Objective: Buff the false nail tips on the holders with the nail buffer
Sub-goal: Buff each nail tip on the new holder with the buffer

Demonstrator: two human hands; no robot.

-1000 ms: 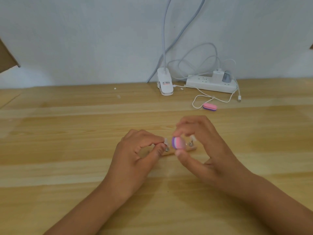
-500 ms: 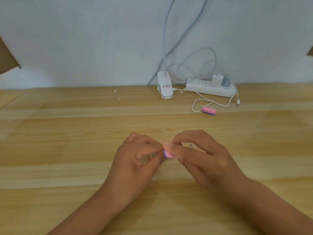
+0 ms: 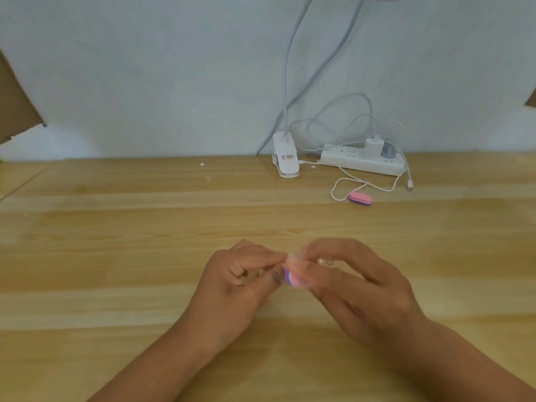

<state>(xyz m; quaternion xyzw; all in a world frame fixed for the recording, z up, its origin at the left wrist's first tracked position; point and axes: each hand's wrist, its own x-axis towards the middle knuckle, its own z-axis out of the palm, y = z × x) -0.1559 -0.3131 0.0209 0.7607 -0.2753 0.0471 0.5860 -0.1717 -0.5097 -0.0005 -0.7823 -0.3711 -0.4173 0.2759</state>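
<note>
Lower centre of frame: right hand (image 3: 356, 288) pinches pink/purple nail buffer (image 3: 293, 278) between thumb and fingers, left hand (image 3: 235, 285) fingers curled, apparently pinching the blurred nail tip holder (image 3: 326, 262) on the counter (image 3: 116, 256); spare buffer (image 3: 360, 198) upper right.

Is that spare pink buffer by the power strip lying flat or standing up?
Lying flat: the spare buffer rests on the table, pink face up, purple underneath.

The desk (image 3: 116, 242) was pale wood with a smooth, faintly glossy finish, the power strip (image 3: 359, 161) and lamp clip (image 3: 285, 162) glossy white plastic, the spare buffer (image 3: 360, 198) matt pink-and-purple foam.
</note>
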